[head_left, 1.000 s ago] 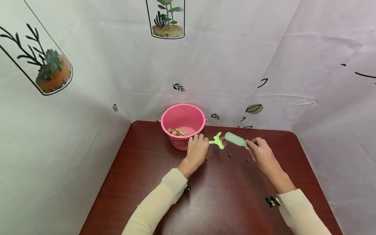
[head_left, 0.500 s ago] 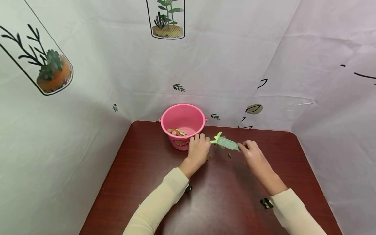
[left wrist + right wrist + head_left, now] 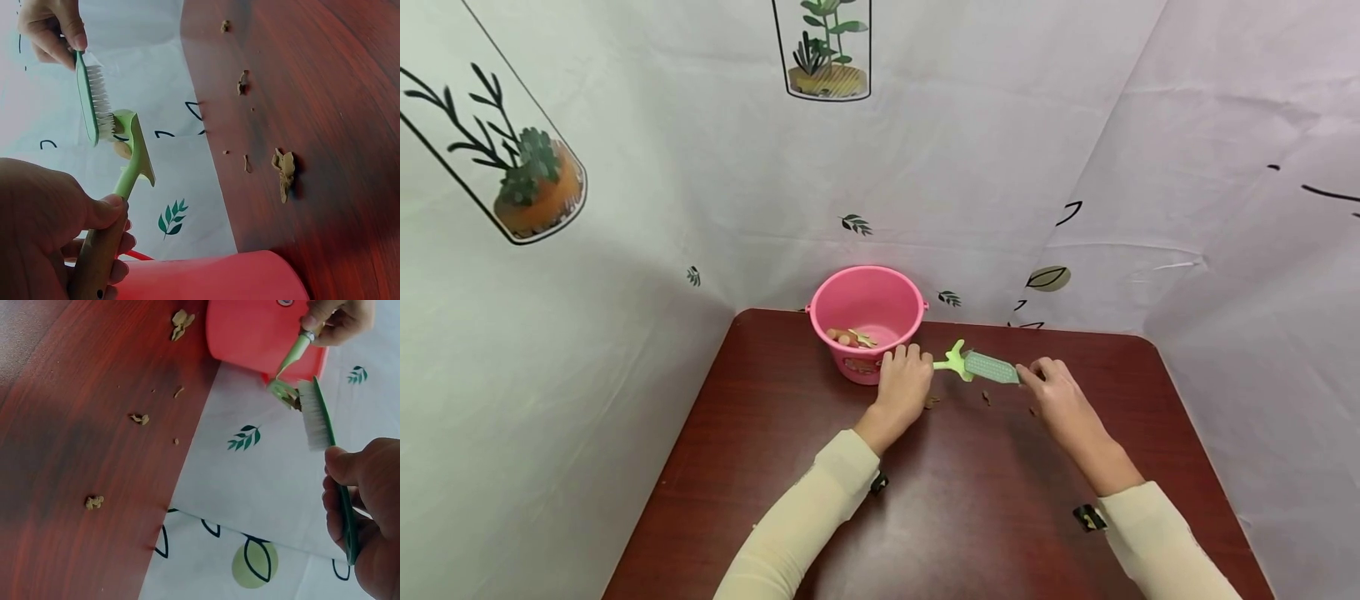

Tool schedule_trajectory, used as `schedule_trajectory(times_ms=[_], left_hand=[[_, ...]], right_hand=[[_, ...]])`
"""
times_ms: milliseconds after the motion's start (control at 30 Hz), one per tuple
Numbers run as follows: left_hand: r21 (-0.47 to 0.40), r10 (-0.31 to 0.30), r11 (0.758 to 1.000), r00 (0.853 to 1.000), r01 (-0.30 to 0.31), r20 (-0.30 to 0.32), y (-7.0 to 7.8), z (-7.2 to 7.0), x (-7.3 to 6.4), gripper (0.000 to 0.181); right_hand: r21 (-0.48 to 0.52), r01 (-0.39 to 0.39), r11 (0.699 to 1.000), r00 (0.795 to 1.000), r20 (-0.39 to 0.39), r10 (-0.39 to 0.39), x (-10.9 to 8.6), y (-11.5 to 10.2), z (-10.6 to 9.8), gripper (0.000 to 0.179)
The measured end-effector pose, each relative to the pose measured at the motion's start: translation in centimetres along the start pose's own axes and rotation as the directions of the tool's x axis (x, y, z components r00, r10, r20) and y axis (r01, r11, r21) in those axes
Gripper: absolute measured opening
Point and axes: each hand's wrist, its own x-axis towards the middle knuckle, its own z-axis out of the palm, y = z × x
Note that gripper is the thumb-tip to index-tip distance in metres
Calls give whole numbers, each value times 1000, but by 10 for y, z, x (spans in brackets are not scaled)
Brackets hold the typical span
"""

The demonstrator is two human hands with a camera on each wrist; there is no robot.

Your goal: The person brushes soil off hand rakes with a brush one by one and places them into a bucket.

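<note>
My left hand (image 3: 904, 385) grips the wooden handle (image 3: 97, 253) of a small light-green hand rake (image 3: 139, 153) beside the pink bucket (image 3: 859, 367). Brownish dirt clings to the rake's head, which is lifted above the table. My right hand (image 3: 1062, 404) pinches the handle of a green scrub brush (image 3: 991, 367). In the left wrist view its white bristles (image 3: 100, 100) press against the rake head. Seen from the right wrist, the brush (image 3: 320, 415) covers part of the head, so the dirt is partly hidden. Wooden-handled tools (image 3: 847, 337) with light-green parts lie inside the bucket.
Several brown dirt crumbs lie on the dark red table (image 3: 940, 500), the biggest clump (image 3: 285, 172) near the bucket. A white patterned cloth (image 3: 970, 167) hangs behind the table and along both sides.
The brush in my right hand has moved left onto the rake head, then slightly back to the right. My left hand stays almost in place with the rake.
</note>
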Motion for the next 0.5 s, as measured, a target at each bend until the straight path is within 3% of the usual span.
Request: schedule_trajectory(times_ms=[500], left_hand=[[-10,-9,1000,1000,9,8,-5,5,-5,12]], right_hand=[[43,-29,999,998,-49,31,-9,9,6,33]])
